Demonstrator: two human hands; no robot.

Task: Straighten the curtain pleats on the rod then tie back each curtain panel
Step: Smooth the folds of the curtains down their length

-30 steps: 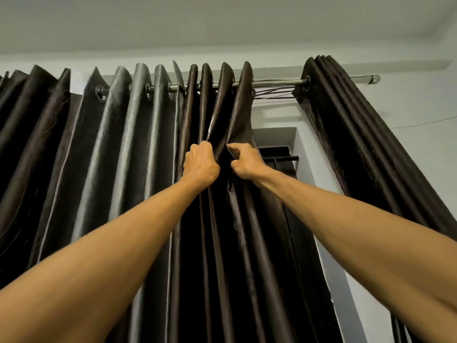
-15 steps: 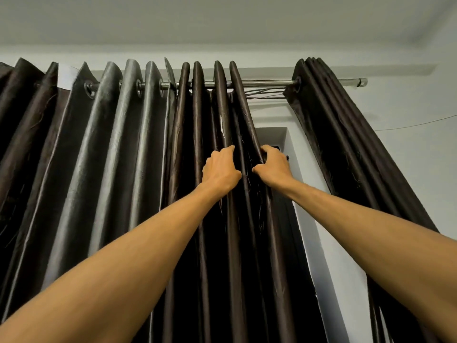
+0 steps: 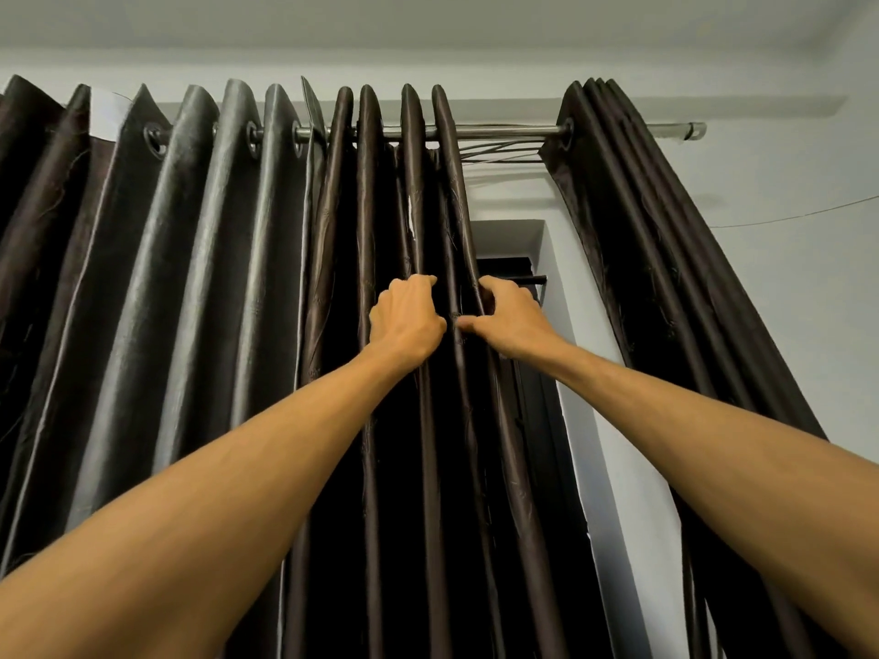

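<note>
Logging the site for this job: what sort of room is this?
Probably a room in a home: dark eyelet curtains on a metal rod, hung over a recessed window in a plain white wall.

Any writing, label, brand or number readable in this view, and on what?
None can be read.
The white patch at the top of the left curtain panel shows no print.
The small white fleck on the middle panel is a mark, not lettering.
The rod shows no marking.
</note>
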